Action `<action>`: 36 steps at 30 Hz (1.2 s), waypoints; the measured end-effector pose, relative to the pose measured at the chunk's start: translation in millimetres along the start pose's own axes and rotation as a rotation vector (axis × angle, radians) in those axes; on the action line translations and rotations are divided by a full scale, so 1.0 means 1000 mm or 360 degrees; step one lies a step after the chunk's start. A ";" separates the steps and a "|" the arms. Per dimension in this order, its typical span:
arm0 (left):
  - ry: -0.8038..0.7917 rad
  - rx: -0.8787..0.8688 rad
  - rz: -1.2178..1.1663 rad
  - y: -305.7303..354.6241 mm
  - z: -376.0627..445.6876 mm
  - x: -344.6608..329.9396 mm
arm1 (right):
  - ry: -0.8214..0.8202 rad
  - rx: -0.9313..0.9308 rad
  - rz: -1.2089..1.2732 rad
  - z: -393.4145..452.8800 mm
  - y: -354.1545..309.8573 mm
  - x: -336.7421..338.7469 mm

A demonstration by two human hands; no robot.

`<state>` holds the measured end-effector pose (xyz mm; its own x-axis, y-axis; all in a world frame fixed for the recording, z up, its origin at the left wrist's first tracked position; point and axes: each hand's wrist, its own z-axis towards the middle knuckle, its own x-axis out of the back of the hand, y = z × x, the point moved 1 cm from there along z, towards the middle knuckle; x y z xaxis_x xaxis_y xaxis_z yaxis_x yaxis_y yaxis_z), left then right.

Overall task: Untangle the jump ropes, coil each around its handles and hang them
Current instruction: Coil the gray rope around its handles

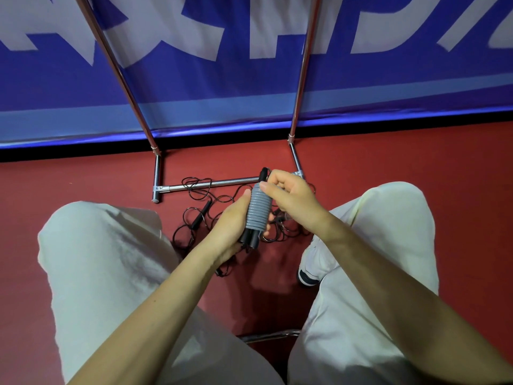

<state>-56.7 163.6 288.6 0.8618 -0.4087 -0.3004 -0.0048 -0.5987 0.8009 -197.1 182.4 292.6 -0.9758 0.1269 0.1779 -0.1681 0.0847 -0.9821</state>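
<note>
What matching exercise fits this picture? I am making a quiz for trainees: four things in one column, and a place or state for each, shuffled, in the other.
Things:
1. grey jump rope
2. black jump ropes
3. metal rack
4. white shoe

Places or states:
A. standing on the red floor before the blue banner
B. coiled around black handles, held in the left hand and the right hand
C. on the floor beside the person's right leg
D. tangled on the floor

Pairs: 1-B, 2-D, 3-A, 4-C
</note>
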 end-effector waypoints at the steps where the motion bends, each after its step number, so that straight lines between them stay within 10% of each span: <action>1: -0.0015 -0.0010 -0.0103 0.000 0.000 -0.001 | -0.0003 -0.0023 0.0103 0.001 -0.001 0.001; 17: -0.0514 0.0247 -0.0854 0.015 -0.016 -0.007 | -0.0526 -0.0249 0.0886 -0.002 -0.004 0.012; 30: 0.0324 -0.0205 0.0698 0.001 0.003 -0.005 | 0.0245 -0.0110 -0.0074 -0.003 -0.003 0.004; 36: 0.0238 0.0005 -0.0042 -0.002 0.001 -0.011 | 0.0005 -0.0106 0.0047 -0.005 -0.002 -0.001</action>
<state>-66.6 168.9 290.3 0.9277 -0.2857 -0.2404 0.0175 -0.6099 0.7923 -195.5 187.2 294.7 -0.9798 0.1331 0.1494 -0.1297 0.1463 -0.9807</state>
